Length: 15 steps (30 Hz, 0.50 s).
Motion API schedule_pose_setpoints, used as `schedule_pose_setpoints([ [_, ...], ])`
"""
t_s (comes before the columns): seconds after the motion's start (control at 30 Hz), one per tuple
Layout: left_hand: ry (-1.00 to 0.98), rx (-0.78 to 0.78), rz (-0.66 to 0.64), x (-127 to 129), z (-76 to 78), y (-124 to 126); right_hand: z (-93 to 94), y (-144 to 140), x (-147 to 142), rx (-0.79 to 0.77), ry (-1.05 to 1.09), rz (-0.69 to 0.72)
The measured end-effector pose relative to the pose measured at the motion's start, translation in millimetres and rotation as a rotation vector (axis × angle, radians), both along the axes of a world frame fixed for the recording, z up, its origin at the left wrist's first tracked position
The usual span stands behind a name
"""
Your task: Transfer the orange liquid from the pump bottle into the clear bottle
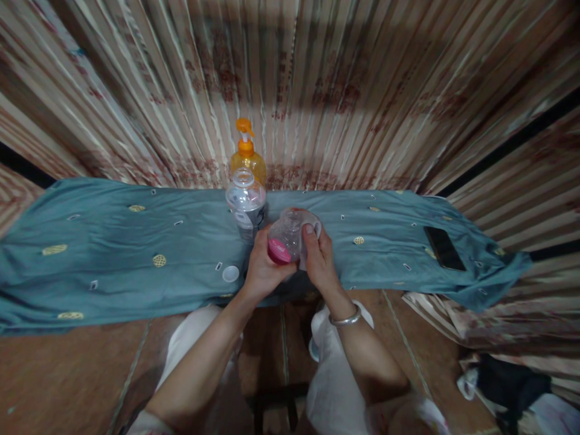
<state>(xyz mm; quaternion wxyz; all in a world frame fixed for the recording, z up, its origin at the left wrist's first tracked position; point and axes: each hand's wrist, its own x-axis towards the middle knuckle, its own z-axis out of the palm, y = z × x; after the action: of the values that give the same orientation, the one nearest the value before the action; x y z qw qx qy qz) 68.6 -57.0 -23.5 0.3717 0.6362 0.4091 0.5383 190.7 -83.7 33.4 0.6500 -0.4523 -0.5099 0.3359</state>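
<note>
— Left grip?
— Clenched around a small clear bottle, at the end with the pink cap. Thumb and fingers wrapped about the cap side, palm turned inward.

— And the right grip?
— Also clasping that same small clear bottle, from the opposite side. Thumb pressed along the upper edge, fingers curled behind. Silver bangle on that wrist.

— So, bottle placed how against the two grips?
— Held between them, lying tilted on its side, pink cap pointing toward the left palm and down toward the camera. Lifted just above the near edge of the table, touching both grips, not resting on the blue cloth.

— Anything close by?
— Just behind the left grip, a larger clear bottle standing upright, open at the top. Behind that, against the striped curtain, a yellow pump bottle with an orange pump. Left of the left grip, lying flat on the cloth, a small white cap, apart from the fingers.

— Farther out?
— Dark phone lying flat toward the right end of the cloth, well apart from both grips. Below, white trousers over a brown tiled floor.
</note>
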Motion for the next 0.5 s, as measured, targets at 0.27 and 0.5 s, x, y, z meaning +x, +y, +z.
schedule_pose_setpoints([
  [0.27,0.046,0.04,0.001,1.0,3.4,-1.9,-2.2,18.1,4.8,-0.169,0.169,0.015],
  [0.5,0.088,0.094,-0.014,-0.8,11.4,-2.0,-24.7,30.7,7.5,-0.305,0.298,-0.003],
])
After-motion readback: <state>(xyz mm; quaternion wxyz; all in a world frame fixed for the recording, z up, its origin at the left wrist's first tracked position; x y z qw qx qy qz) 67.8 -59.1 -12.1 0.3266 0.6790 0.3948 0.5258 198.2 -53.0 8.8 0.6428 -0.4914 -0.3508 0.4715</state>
